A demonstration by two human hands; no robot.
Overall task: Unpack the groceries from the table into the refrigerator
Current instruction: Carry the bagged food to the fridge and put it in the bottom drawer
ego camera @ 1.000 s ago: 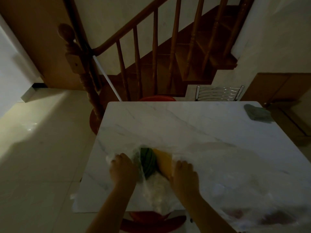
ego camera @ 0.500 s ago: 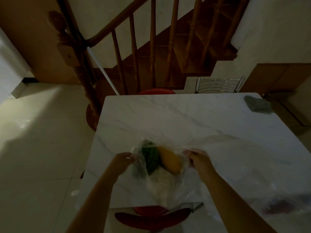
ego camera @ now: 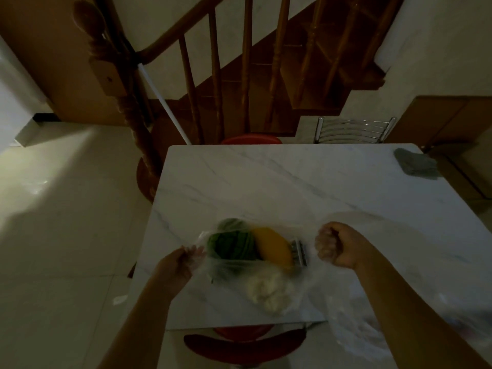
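One clear plastic bag [ego camera: 255, 265] lies on the marble table [ego camera: 292, 187] near its near edge, toward the near-left corner, with its mouth pulled wide open between two hands. The left hand [ego camera: 177, 267] pinches the bag's left rim just beside the table's left edge; the right hand [ego camera: 336, 245] is curled into a fist around the bag's right rim, and the two hands are held well apart. Inside the bag three kinds of produce show: one bundle of dark green vegetables [ego camera: 231, 245] on the left, one yellow-orange oblong piece [ego camera: 273, 247] touching it on the right, and one white lumpy mass [ego camera: 267, 291] nearest the near edge. The yellow piece's long axis runs diagonally, from far-left down to near-right; the green bundle lies roughly alongside it. A small metallic item [ego camera: 299, 253] sits just beside the yellow piece's right end, too blurred to identify. A second film of clear plastic [ego camera: 359, 323] trails off the near-right edge. One grey cloth [ego camera: 415, 163] rests at the far-right corner. Two red stools [ego camera: 243, 347] and one chrome chair back [ego camera: 352, 130] stand by the table.
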